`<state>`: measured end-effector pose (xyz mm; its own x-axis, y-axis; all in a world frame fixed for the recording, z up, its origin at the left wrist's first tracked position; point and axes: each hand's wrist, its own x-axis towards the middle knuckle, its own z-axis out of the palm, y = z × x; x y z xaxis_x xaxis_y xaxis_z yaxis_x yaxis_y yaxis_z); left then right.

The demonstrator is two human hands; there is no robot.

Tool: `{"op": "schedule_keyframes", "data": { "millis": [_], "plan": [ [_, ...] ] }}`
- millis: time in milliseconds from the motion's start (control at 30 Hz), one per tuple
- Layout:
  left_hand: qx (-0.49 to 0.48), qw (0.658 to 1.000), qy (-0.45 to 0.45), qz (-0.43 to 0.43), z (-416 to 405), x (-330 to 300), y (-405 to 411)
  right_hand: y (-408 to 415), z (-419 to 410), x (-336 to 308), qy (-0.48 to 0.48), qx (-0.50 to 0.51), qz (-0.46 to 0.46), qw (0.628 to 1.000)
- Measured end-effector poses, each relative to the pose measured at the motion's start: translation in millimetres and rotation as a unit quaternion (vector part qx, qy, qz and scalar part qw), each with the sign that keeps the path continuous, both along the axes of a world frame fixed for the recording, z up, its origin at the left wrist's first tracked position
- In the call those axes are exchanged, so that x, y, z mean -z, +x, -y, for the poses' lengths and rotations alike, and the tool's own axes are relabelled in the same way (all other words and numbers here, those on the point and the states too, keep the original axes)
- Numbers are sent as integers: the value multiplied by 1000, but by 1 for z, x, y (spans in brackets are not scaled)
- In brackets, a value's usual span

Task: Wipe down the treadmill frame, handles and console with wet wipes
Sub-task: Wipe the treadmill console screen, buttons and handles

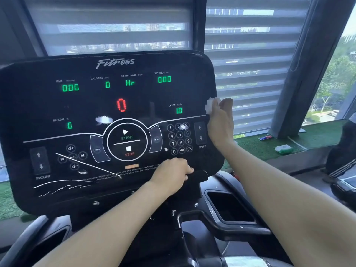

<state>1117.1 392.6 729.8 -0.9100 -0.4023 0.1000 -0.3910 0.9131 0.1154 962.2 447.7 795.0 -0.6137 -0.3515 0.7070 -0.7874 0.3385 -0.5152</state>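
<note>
The white wipe point(211, 105) is pinched by the right hand point(220, 124) and pressed against the console point(115, 105) at its right edge, level with the speed readout. The grip there is closed on the wipe, thumb up top, though exactly how the fingers are wrapped behind the edge can't really be made out from this angle. Just left of that grip the speed arrows point(200, 133) are found, and further left the number pad point(179, 138).

Lower down and to the left of the wipe, the left hand point(171, 175) is curled around a black handle point(198, 175) sticking out under the console's bottom edge, so that grip is closed on the handle. Right above it the start/stop dial point(127, 140) is seen.

Off to the right of the wiping grip and lower, a green-and-white wipe pack point(284, 149) is lying on the green sill point(317, 135) by the window, well apart from both hands. Behind the console, striped blinds point(250, 60) are hung over the glass.
</note>
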Motion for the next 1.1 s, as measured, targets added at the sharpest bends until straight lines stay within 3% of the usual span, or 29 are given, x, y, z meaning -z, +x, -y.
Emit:
{"op": "schedule_keyframes", "data": {
  "millis": [267,467,600,700,833,967,1100],
  "plan": [
    [5,1000,-15,7,1,-4,-3,2,-26,62,92,-43,90,991],
    [12,1000,-4,1,0,-3,-1,-16,-1,19,68,-30,64,995],
    [1,1000,2,9,3,-1,-2,-7,-17,53,72,-37,66,995],
    [8,1000,-4,20,3,-2,-3,4,-32,92,80,-27,-1,996],
    [8,1000,-2,10,4,-1,-3,1,-25,63,38,-73,73,994],
    [6,1000,-7,3,4,2,-2,-1,-14,35,50,-12,-7,999],
    [8,1000,-14,4,6,3,-1,8,-25,66,97,-39,-19,994]
  ]
}}
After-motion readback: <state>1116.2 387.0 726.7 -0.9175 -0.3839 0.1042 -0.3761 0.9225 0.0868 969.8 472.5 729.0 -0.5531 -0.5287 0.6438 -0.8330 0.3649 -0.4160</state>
